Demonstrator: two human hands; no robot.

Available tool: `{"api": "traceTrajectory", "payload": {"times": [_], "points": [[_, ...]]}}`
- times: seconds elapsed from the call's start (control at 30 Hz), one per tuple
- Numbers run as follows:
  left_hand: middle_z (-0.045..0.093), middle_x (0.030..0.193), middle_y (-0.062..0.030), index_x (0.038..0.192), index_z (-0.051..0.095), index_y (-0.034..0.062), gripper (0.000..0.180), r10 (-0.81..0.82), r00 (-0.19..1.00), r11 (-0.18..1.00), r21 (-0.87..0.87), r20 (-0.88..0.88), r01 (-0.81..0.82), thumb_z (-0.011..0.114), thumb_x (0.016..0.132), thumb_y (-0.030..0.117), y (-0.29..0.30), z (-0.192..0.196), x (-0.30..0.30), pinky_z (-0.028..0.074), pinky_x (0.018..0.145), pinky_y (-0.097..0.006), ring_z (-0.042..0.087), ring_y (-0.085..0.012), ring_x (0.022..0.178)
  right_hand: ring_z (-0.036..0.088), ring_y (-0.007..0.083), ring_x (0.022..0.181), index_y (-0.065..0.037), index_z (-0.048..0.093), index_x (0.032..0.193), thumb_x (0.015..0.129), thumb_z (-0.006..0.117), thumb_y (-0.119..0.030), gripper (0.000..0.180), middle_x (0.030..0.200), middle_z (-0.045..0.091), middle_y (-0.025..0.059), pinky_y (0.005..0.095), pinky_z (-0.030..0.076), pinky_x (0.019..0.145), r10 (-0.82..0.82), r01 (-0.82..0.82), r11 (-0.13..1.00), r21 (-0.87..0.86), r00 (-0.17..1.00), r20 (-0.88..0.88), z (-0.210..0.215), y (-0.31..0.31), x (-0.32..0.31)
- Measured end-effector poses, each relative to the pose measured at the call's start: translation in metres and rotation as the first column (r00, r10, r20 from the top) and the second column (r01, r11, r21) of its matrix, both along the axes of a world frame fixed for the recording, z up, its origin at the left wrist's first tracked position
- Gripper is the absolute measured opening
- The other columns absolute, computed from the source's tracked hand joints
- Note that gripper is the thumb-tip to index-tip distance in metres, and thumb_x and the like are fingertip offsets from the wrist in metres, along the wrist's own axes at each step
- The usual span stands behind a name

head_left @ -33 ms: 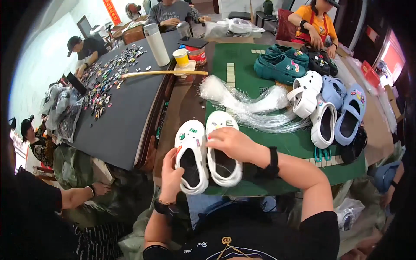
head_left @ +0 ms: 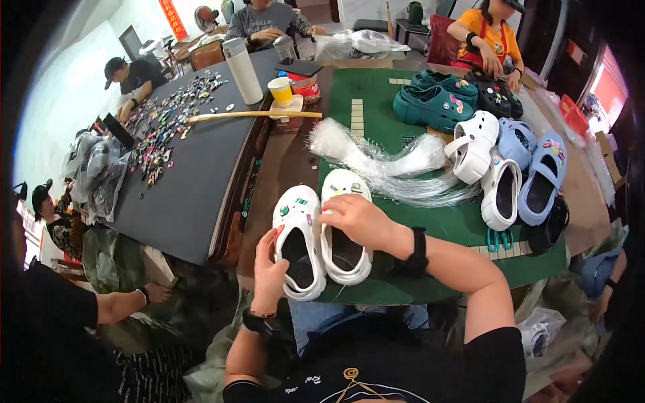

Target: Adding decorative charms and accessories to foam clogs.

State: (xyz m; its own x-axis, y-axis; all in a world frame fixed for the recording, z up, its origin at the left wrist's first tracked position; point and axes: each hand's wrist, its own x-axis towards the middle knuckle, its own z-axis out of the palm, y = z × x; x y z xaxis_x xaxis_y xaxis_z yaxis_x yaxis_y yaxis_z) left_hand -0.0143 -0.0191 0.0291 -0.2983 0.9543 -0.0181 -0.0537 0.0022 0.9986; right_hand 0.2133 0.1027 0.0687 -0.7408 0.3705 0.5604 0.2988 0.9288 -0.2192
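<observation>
Nudged slightly forward since the earlier frame, one white clog [head_left: 345,252] lies beneath the right hand's [head_left: 361,223] bent fingers, grip unclear; the left hand's [head_left: 269,274] parted thumb and fingers clasp the second clog [head_left: 299,243].

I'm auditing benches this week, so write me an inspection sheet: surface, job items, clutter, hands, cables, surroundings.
Surface: green mat; dark grey table to its left.
Job's things: left white clog and right white clog, side by side, charms on both.
Clutter: translucent strand bundle, dark green clogs, pale blue clogs, yellow-and-white cup, loose charms.
Hands: left hand at left clog's outer edge; right hand over right clog; grip unclear.
Cables: nothing seen.
Surroundings: co-worker in orange top beyond the mat, others nearby; fan behind.
</observation>
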Motion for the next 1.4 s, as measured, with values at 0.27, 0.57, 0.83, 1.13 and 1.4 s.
{"api": "traceTrajectory", "payload": {"times": [0.27, 0.57, 0.83, 1.13, 1.4], "points": [[0.049, 0.131, -0.0161, 0.138, 0.041, -0.0038, 0.073, 0.004, 0.993, 1.000, 0.029, 0.117, -0.008, 0.042, 0.066, -0.016, 0.003, -0.005, 0.007, 0.036, 0.107, -0.035, 0.048, -0.0267, 0.125, 0.059, 0.0343, 0.105, -0.006, 0.067, 0.106, 0.074, 0.066, -0.012, 0.032, 0.109, 0.064, 0.0150, 0.0427, 0.045, 0.095, -0.124, 0.069, 0.974, -0.215, 0.959, -0.253, 0.014, 0.012, 0.029], [0.038, 0.140, -0.0163, 0.138, 0.041, -0.0015, 0.065, 0.009, 0.999, 0.997, 0.080, 0.050, -0.013, 0.052, 0.075, -0.008, 0.012, -0.019, 0.033, 0.031, 0.110, -0.034, 0.040, -0.0258, 0.131, 0.061, 0.0363, 0.088, -0.005, 0.070, 0.087, 0.078, 0.065, -0.015, 0.015, 0.086, 0.063, 0.0174, 0.0457, 0.050, 0.080, -0.761, 0.772, 0.618, -0.151, 0.635, 0.131, -0.045, 0.070, 0.126], [0.042, 0.142, -0.0207, 0.110, 0.063, 0.0043, 0.042, 0.007, 0.558, 0.894, 0.256, -0.830, 0.369, 0.076, 0.073, 0.020, -0.014, 0.030, 0.030, 0.027, 0.110, -0.051, 0.033, -0.0418, 0.136, 0.061, 0.0369, 0.085, -0.006, 0.070, 0.079, 0.079, 0.062, -0.014, 0.011, 0.083, 0.064, 0.0165, 0.0458, 0.051, 0.077, -0.728, 0.713, 0.673, -0.197, 0.686, -0.005, -0.051, 0.072, 0.134], [0.065, 0.116, -0.0143, 0.088, 0.065, 0.0028, 0.016, -0.232, 0.777, 0.869, 0.234, -0.585, 0.436, 0.072, 0.075, 0.005, -0.001, 0.044, 0.016, 0.044, 0.094, -0.040, 0.058, -0.0320, 0.115, 0.060, 0.0376, 0.084, -0.003, 0.064, 0.079, 0.082, 0.058, -0.013, 0.012, 0.084, 0.064, 0.0174, 0.0473, 0.049, 0.077, -0.690, 0.679, 0.695, -0.236, 0.722, 0.044, -0.058, 0.079, 0.131], [0.064, 0.086, -0.0104, 0.096, 0.063, -0.0004, 0.015, -0.155, 0.831, 0.978, 0.034, -0.534, 0.204, 0.067, 0.085, 0.009, 0.010, 0.066, 0.038, 0.046, 0.075, -0.033, 0.060, -0.0223, 0.079, 0.064, 0.0311, 0.071, -0.001, 0.061, 0.085, 0.085, 0.059, -0.010, 0.009, 0.080, 0.065, 0.0164, 0.0368, 0.050, 0.066, -0.701, 0.534, 0.688, -0.491, 0.664, -0.260, -0.026, 0.060, 0.127]]}}
